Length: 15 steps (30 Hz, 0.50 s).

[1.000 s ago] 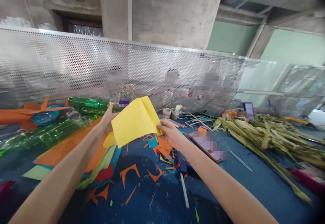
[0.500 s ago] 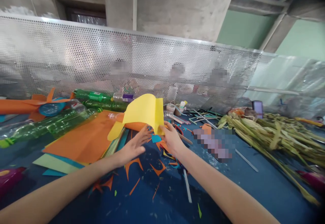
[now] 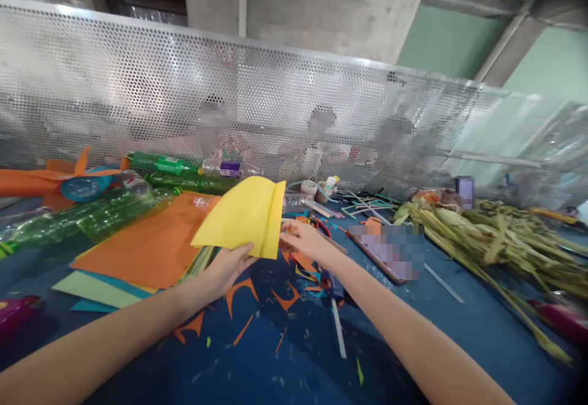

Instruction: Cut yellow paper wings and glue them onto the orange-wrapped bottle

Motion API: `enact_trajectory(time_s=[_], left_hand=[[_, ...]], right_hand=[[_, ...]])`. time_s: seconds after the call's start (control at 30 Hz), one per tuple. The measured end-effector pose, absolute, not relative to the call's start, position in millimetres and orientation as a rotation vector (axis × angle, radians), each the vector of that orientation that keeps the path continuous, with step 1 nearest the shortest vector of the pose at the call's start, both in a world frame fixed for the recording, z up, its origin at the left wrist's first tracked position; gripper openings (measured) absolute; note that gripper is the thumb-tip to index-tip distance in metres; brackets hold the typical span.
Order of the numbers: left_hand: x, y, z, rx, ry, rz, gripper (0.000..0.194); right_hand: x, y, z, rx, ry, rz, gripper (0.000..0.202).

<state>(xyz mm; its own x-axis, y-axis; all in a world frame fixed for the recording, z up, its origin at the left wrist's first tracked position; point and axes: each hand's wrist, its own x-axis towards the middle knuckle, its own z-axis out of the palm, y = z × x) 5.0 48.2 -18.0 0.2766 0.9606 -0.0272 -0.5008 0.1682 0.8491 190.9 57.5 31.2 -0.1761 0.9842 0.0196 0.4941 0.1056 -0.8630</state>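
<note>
A yellow sheet of paper (image 3: 234, 218) is held up in front of me, bowed, with a crease running along its right side. My left hand (image 3: 234, 264) pinches its lower edge, the thumb in front and the other fingers hidden behind it. Beside the right edge, my right hand (image 3: 303, 239) has its fingers loosely bent and apart, with nothing visible between them. Orange paper scraps (image 3: 287, 298) lie on the blue table (image 3: 275, 362) below. A dark blue object (image 3: 331, 285), partly behind my right forearm, sits by a white strip.
Orange sheets (image 3: 138, 239) are stacked at left, near green plastic bottles (image 3: 114, 209) and an orange paper rocket shape (image 3: 27, 181). At right lie a phone (image 3: 383, 255) and dried husks (image 3: 459, 233). Straws (image 3: 367, 203) lie before a perforated metal barrier (image 3: 285, 98).
The yellow sheet has tilted and come lower. My left hand, open before, now grips its bottom edge. My right hand has let go of its right side. The view has shifted slightly.
</note>
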Motion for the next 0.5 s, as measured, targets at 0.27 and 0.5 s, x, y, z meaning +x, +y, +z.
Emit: enact_trajectory(time_s=[0.27,0.5], left_hand=[[4,51,-18,0.832,0.792,1.174,0.039],[5,48,-15,0.962,0.868,1.176,0.037]], right_hand=[[267,51,79,-2.141,-2.155,0.625,0.021],[272,48,76,-2.373,-2.346,0.562,0.013]])
